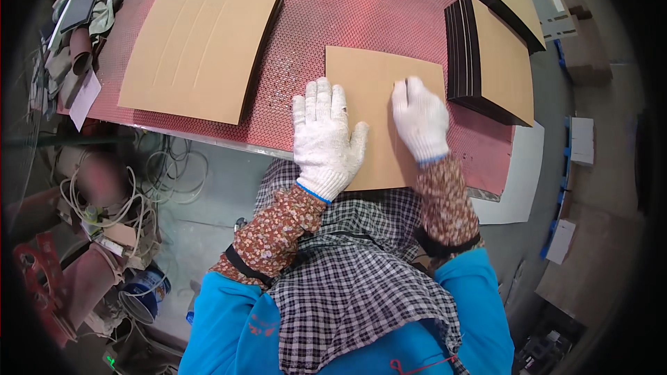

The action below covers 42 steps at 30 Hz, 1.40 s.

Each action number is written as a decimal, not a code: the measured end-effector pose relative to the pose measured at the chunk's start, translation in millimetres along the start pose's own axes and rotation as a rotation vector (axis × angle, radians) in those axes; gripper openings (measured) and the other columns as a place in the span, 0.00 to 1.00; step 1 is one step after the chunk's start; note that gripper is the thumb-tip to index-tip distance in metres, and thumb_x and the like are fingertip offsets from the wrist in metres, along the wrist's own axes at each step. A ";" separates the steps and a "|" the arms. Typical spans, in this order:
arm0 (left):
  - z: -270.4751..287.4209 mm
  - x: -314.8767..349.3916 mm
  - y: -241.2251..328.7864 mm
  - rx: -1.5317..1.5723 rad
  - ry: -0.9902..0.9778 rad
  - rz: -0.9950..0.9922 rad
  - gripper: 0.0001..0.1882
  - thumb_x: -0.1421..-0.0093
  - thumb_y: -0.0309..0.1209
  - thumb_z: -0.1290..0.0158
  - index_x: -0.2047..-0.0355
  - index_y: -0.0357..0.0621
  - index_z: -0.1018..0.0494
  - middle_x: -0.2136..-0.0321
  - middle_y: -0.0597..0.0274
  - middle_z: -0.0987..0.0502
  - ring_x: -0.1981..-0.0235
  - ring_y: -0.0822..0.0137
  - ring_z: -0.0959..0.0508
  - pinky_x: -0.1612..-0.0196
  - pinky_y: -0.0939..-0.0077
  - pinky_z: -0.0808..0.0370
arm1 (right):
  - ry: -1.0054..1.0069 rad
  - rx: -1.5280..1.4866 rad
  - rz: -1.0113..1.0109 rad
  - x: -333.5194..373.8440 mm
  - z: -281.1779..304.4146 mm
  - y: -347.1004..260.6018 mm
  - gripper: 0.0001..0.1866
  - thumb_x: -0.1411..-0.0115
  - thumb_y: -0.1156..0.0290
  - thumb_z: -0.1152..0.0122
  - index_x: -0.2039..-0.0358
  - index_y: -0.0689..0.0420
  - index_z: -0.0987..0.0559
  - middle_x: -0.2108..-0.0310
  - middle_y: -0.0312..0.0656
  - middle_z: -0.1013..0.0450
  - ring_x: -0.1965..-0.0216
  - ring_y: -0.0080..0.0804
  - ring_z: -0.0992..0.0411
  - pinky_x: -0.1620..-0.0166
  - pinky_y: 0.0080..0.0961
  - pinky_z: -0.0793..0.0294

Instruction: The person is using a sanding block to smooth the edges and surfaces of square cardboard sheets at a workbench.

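Note:
A tan cardboard sheet [372, 125] lies on the red perforated table in front of me, its near edge overhanging the table's front. My left hand [324, 128], in a white knit glove, rests flat over the sheet's left edge with fingers stretched out. My right hand [420, 118], gloved the same way, is closed in a fist over the sheet's right part. A small tan bit shows at its fingertips, and what the fist holds is hidden. On the left lies a stack of tan boards [201, 48] with several creased lines on top.
Two stacks of dark-edged boards [504, 69] [514, 0] stand on the right side of the red table [306, 7]. Rolls and scraps [80, 42] crowd its far left. Below at left are cables [174, 167] and a blue bucket [144, 295]. White sheets [517, 180] jut out at right.

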State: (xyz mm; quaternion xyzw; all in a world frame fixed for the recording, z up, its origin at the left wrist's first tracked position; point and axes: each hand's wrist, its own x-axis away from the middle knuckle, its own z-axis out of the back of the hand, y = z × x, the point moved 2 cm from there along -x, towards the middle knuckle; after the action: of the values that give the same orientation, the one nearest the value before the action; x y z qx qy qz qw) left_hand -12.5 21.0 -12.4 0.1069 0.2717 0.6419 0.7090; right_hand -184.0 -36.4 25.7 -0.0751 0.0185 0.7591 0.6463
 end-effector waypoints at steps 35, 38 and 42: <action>-5.0 0.7 -0.3 -0.004 0.060 -0.001 0.31 0.37 0.33 0.44 0.36 0.29 0.32 0.34 0.36 0.32 0.29 0.42 0.36 0.25 0.45 0.47 | -0.082 0.070 0.146 35.0 -7.1 -28.6 0.14 0.28 0.60 0.49 0.65 0.57 0.23 0.71 0.55 0.20 0.67 0.52 0.18 0.68 0.47 0.20; -6.4 1.6 -2.1 -0.006 0.076 -0.006 0.31 0.37 0.34 0.44 0.36 0.30 0.32 0.34 0.36 0.32 0.29 0.42 0.36 0.25 0.45 0.47 | -0.129 -0.123 -0.185 -20.0 -7.1 -30.0 0.18 0.28 0.56 0.52 0.62 0.57 0.22 0.68 0.58 0.19 0.63 0.58 0.18 0.61 0.54 0.20; -5.2 1.5 -3.0 -0.014 0.078 0.008 0.31 0.37 0.34 0.44 0.36 0.30 0.31 0.34 0.36 0.32 0.29 0.42 0.36 0.25 0.45 0.47 | -0.154 -0.108 -0.226 -35.6 -10.8 -27.4 0.22 0.28 0.51 0.55 0.60 0.56 0.20 0.64 0.59 0.19 0.59 0.62 0.19 0.53 0.59 0.22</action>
State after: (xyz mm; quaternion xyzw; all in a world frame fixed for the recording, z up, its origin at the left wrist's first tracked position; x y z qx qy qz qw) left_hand -12.7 21.0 -18.5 0.0780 0.2943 0.6503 0.6960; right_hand -150.7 -68.2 21.8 -0.0527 -0.0806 0.6850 0.7221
